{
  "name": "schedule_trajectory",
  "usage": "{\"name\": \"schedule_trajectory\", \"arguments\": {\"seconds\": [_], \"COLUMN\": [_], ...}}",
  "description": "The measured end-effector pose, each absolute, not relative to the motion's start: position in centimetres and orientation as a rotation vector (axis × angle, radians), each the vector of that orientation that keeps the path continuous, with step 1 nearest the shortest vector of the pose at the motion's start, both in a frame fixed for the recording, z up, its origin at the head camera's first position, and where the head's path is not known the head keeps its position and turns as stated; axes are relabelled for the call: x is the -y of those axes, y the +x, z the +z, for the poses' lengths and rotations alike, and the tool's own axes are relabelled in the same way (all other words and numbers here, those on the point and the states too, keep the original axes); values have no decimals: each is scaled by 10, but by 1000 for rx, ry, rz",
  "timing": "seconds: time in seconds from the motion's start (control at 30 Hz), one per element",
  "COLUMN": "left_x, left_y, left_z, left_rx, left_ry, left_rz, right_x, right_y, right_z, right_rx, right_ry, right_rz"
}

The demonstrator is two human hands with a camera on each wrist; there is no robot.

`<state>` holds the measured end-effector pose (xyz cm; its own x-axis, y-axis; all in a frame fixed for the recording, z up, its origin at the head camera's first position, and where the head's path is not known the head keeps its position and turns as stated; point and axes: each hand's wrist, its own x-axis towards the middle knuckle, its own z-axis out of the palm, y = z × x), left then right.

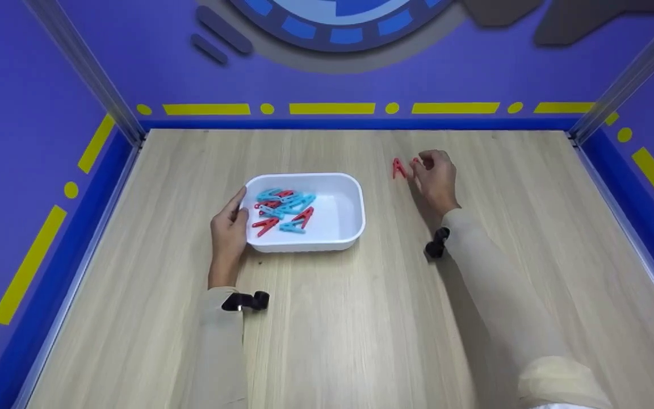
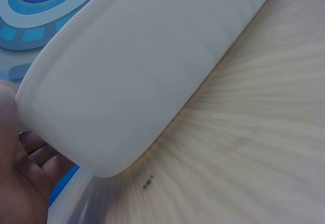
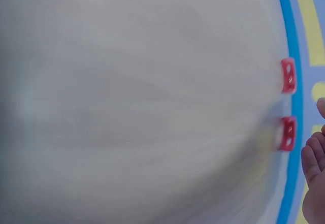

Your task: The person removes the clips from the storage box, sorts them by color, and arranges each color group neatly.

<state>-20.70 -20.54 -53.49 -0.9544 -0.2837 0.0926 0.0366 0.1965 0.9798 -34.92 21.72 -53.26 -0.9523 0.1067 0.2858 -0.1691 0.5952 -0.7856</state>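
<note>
My left hand (image 1: 229, 230) grips the left end of a white plastic tray (image 1: 332, 247), thumb at the rim and fingers against the outer wall. In the left wrist view, the tray's side (image 2: 111, 82) fills much of the picture. Light blue clothespins (image 1: 293, 226) and red clothespins (image 1: 266, 225) lie in a heap in its left half. At the back right, my right hand (image 1: 437, 179) is beside a red clothespin (image 1: 415, 161), partly hidden by the fingers. Another red clothespin (image 1: 398, 168) lies to its left. The right wrist view shows the hand (image 3: 316, 168) apart from both clothespins.
The wooden table (image 1: 327, 329) runs back to a purple wall (image 1: 338, 85) with yellow markings. Side walls with metal rails (image 1: 86, 267) border it left and right. A small dark spot (image 2: 148, 182) marks the wood near the tray.
</note>
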Motion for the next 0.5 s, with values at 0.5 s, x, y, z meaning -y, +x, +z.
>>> {"name": "schedule_trajectory", "arguments": {"seconds": [0.5], "left_x": [206], "left_y": [-207], "left_z": [-535], "left_rx": [2185], "left_ry": [213], "left_rz": [-1842], "right_x": [-168], "right_y": [-328], "right_z": [-498], "right_rx": [2430], "right_ry": [371], "right_rz": [1260]}}
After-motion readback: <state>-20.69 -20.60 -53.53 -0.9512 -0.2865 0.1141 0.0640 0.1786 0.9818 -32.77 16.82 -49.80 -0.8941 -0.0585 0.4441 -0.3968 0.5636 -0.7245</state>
